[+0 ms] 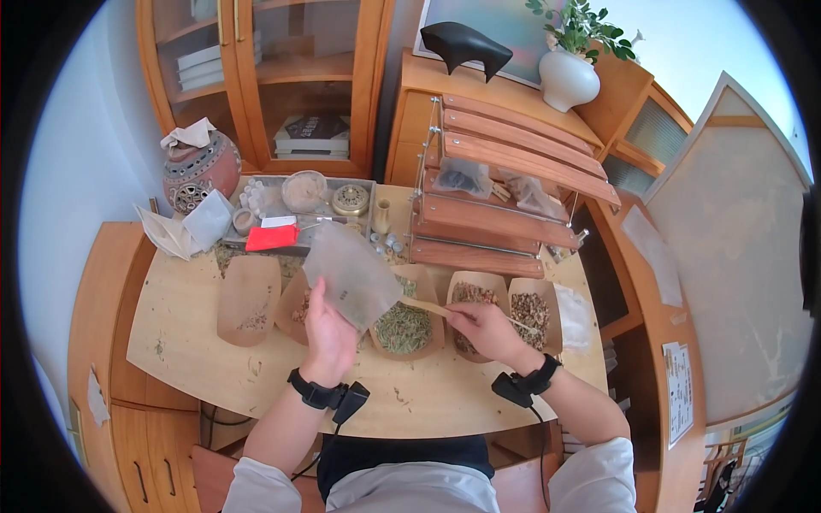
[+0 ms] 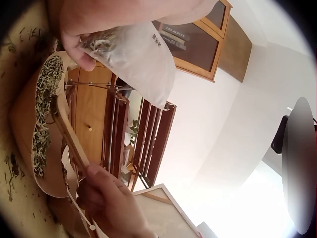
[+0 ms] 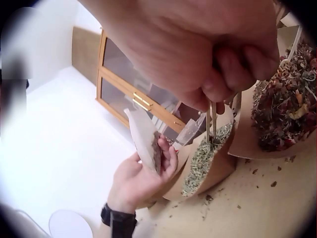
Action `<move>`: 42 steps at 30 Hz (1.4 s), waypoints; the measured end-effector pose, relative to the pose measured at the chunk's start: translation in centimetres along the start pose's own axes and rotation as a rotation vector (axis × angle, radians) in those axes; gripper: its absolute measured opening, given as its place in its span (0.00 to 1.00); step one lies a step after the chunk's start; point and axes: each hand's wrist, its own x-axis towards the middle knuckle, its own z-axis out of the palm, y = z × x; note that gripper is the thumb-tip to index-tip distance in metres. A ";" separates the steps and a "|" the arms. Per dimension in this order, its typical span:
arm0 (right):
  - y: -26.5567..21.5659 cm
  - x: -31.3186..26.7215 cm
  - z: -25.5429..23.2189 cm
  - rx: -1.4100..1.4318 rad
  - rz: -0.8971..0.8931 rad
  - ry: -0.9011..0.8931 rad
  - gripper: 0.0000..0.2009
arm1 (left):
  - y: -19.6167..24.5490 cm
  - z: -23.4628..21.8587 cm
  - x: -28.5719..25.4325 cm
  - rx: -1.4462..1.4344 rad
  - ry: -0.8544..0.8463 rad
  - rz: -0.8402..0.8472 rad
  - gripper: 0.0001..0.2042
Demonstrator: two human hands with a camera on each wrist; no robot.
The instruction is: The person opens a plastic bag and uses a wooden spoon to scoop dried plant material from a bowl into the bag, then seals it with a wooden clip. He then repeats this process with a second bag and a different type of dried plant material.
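My left hand [image 1: 332,333] holds a white translucent pouch [image 1: 349,272], thumb on its near side. Dried herbs show in the bottom of the pouch [image 2: 143,64] in the left wrist view. My right hand [image 1: 487,328] grips the handle of a wooden spoon [image 1: 426,306]. The spoon's far end reaches into a brown paper tray of dried green herb [image 1: 404,330], its tip down among the herb [image 3: 202,161]. Right of it stands a tray of reddish dried petals and bits [image 3: 287,106], partly behind my right hand in the head view.
Further paper trays stand in the row: a nearly bare one [image 1: 248,299] at left, a mixed brown one [image 1: 530,316] at right. Behind them are a grey tray [image 1: 299,250] with small vessels, a red packet [image 1: 272,238] and a slatted wooden rack [image 1: 487,218]. Herb crumbs dot the table [image 1: 282,389].
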 end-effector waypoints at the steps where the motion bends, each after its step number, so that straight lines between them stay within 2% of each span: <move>1: 0.3 0.0 -0.4 0.074 0.004 0.001 0.15 | 0.0 0.1 -0.1 0.001 0.006 -0.010 0.26; 2: 0.4 0.0 -0.8 0.148 0.007 0.002 0.15 | 0.1 0.2 -0.2 0.003 0.011 -0.020 0.26; 3: -1.1 -0.3 -1.8 0.147 0.093 -0.023 0.15 | 0.1 0.0 -0.1 0.000 0.002 -0.026 0.26; 7: -3.3 -0.6 -4.3 0.382 0.154 -0.008 0.17 | -0.2 -0.3 0.2 0.007 -0.016 -0.044 0.26; 10: -5.9 -0.7 -5.4 0.491 0.069 0.029 0.16 | -0.3 0.4 -0.1 0.034 -0.005 -0.063 0.26; 13: -7.9 -0.6 -5.9 0.499 0.107 -0.024 0.16 | -0.5 0.2 0.0 0.049 -0.031 -0.076 0.26; 16: -8.8 -0.7 -5.2 0.433 0.077 -0.051 0.16 | -0.5 0.6 -0.3 0.061 -0.070 -0.100 0.26; 17: -8.7 -0.6 -5.0 0.391 0.126 -0.080 0.15 | -0.5 0.8 -0.5 0.066 -0.080 -0.110 0.26; 20: -8.6 -1.0 -4.4 0.173 -0.036 -0.064 0.15 | -0.6 1.1 -0.8 0.068 -0.113 -0.115 0.26; 21: -9.7 -1.5 -4.8 0.182 0.053 -0.049 0.15 | -0.6 1.2 -0.9 0.070 -0.118 -0.116 0.26; 24: -10.8 -2.8 -5.9 0.231 -0.006 0.033 0.15 | -0.1 1.6 -1.4 0.070 -0.122 -0.117 0.26; 27: -9.1 -3.3 -6.4 0.222 -0.058 0.131 0.18 | 0.7 1.9 -2.3 0.051 -0.100 -0.098 0.26; 30: -6.2 -3.1 -5.4 -0.016 -0.075 0.182 0.16 | 1.9 1.4 -3.4 0.025 -0.052 -0.023 0.26; 34: -2.9 -2.3 -1.9 -0.311 -0.104 0.105 0.13 | 3.8 0.2 -5.6 0.028 0.010 0.081 0.27; 38: -1.5 -1.3 0.1 -0.490 -0.074 0.097 0.12 | 4.1 -0.8 -8.7 0.040 0.077 0.142 0.28; 42: -2.3 -2.1 0.1 -0.596 -0.023 0.127 0.12 | 3.6 -2.8 -11.0 0.045 0.053 0.153 0.28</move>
